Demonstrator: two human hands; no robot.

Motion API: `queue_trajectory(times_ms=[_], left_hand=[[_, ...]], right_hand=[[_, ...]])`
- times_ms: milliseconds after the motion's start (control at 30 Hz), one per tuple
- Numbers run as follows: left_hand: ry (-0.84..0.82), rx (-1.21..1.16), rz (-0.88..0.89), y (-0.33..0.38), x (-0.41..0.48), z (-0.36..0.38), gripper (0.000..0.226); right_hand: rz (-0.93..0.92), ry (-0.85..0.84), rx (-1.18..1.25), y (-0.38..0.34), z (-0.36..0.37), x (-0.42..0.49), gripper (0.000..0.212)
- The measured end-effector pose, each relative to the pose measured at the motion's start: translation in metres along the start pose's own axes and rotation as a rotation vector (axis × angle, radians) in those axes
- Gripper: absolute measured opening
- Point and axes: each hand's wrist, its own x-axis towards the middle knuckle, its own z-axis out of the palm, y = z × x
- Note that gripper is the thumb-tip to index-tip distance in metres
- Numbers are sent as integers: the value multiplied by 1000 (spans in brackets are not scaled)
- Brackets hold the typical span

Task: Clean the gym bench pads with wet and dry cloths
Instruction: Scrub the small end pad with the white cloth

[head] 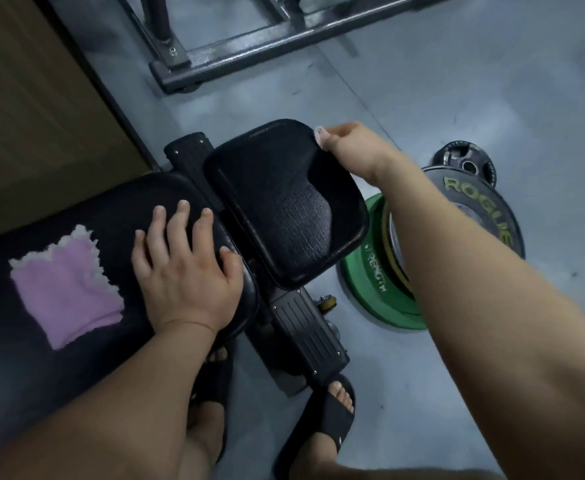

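Observation:
A black gym bench has a long back pad at the left and a smaller seat pad in the middle. My left hand rests flat on the end of the long pad, fingers spread. My right hand grips a small white cloth at the far right corner of the seat pad; most of that cloth is hidden in the hand. A pink cloth with a white fringe lies flat on the long pad, left of my left hand.
Weight plates lie stacked on the grey floor right of the bench: a green plate and a black plate. A dark steel rack base runs across the back. A brown panel stands at the left. My sandalled feet are below the bench frame.

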Motion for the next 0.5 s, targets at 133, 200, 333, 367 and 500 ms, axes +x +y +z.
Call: queue_trajectory(times_ms=[133,200,333,367,500], left_hand=[[-8,-11,5,0,2,-3,57],[-13,-9,8,0,1,-4,57],[-20,2,15,-1,2,-6,59],[-23,3,14,-1,2,-6,59],[-41,10,14,0,3,-6,61]], right_hand=[[-3,-68,-2,45,-8,-38,51],[-24,-113,30,59,-11,-40,58],[-83,-103,50,47,-10,-7,66],[-97,-94,46,36,-8,4,65],[-94,-95,13,-6,-5,46,42]])
